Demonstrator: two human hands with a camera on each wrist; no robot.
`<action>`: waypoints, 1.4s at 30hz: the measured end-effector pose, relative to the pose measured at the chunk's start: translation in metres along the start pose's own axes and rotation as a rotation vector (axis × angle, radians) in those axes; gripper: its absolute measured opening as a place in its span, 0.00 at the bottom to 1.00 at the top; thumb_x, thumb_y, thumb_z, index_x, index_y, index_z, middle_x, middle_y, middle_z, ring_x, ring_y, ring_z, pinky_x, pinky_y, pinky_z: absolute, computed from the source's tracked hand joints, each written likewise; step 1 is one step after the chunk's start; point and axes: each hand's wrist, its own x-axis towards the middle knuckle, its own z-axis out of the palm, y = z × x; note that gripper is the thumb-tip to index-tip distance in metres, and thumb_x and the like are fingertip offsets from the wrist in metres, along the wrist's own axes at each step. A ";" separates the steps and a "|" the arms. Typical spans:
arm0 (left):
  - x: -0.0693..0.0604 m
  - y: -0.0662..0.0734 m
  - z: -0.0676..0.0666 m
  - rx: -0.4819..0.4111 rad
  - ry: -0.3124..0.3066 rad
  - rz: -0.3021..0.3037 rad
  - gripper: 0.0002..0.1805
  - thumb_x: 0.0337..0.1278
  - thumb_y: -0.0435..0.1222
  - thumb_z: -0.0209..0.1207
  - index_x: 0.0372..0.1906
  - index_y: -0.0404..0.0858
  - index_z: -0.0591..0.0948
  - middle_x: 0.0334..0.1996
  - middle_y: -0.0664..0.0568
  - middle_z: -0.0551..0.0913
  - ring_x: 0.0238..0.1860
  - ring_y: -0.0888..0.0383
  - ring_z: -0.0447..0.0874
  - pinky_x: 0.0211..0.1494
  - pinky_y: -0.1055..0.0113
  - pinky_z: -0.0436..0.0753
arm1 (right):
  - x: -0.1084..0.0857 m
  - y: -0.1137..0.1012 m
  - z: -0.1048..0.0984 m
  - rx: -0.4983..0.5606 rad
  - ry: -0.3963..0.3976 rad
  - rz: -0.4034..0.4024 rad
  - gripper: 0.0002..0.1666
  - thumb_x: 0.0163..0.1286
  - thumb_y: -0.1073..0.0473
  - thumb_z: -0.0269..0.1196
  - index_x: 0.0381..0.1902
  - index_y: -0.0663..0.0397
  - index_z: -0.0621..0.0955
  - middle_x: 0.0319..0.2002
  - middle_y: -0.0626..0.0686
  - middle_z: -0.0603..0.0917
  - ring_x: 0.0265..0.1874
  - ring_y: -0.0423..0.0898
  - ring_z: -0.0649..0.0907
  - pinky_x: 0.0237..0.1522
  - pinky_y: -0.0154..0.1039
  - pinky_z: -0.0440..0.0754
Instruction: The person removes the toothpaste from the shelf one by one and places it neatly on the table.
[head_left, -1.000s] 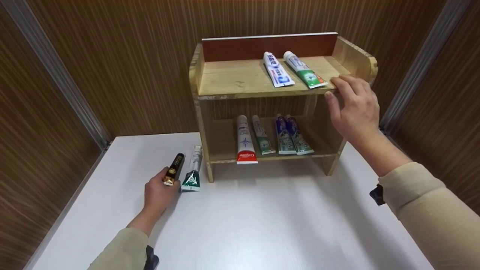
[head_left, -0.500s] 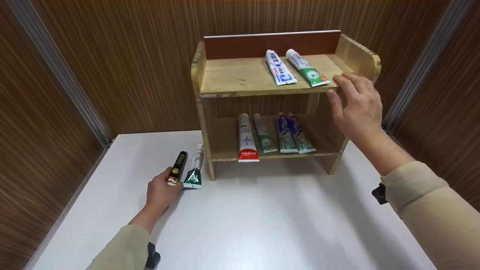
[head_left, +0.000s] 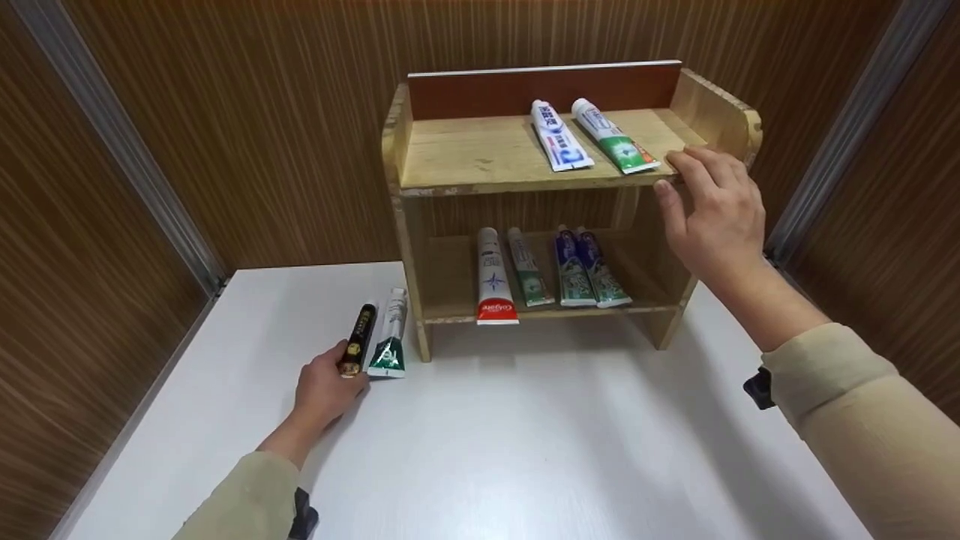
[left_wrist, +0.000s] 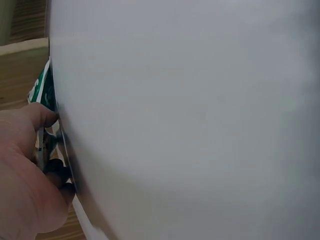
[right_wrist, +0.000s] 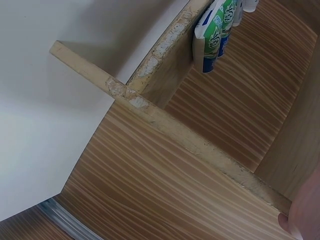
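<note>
My left hand (head_left: 328,386) pinches the lower end of a black and gold tube (head_left: 358,341) low at the white table, left of the wooden rack. Beside that tube lies a white and green tube (head_left: 391,334); its green end (left_wrist: 46,90) shows past the thumb in the left wrist view. With fingers on top and thumb at the front edge, my right hand (head_left: 716,214) grips the rack's upper shelf (head_left: 465,154) near its right end. In the right wrist view, only part of this hand (right_wrist: 306,207) shows, at the lower right.
A white and blue tube (head_left: 559,136) and a white and green one (head_left: 615,139) lie on the upper shelf. Below, the lower shelf (head_left: 450,289) holds a red-ended Colgate tube (head_left: 493,277) and several others. Wood-patterned walls (head_left: 300,150) surround the table (head_left: 480,442).
My left hand has shifted slightly right, and the black tube's gold end has moved lower against the table. The right hand keeps its hold; the whole head view has shifted a little.
</note>
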 end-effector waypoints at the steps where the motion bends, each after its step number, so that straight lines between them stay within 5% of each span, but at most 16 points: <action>1: 0.000 0.000 0.000 0.003 -0.008 0.001 0.42 0.66 0.31 0.64 0.81 0.26 0.60 0.73 0.27 0.70 0.70 0.33 0.74 0.73 0.42 0.74 | 0.000 0.000 0.000 -0.001 0.002 -0.003 0.25 0.81 0.46 0.59 0.66 0.54 0.82 0.66 0.59 0.81 0.69 0.60 0.75 0.66 0.66 0.73; 42: -0.003 -0.001 -0.007 -0.047 -0.071 0.027 0.43 0.64 0.37 0.68 0.80 0.29 0.65 0.72 0.30 0.73 0.71 0.35 0.73 0.73 0.43 0.72 | 0.000 0.001 0.000 -0.001 0.000 -0.008 0.25 0.81 0.47 0.60 0.67 0.54 0.82 0.67 0.59 0.81 0.69 0.60 0.76 0.65 0.66 0.73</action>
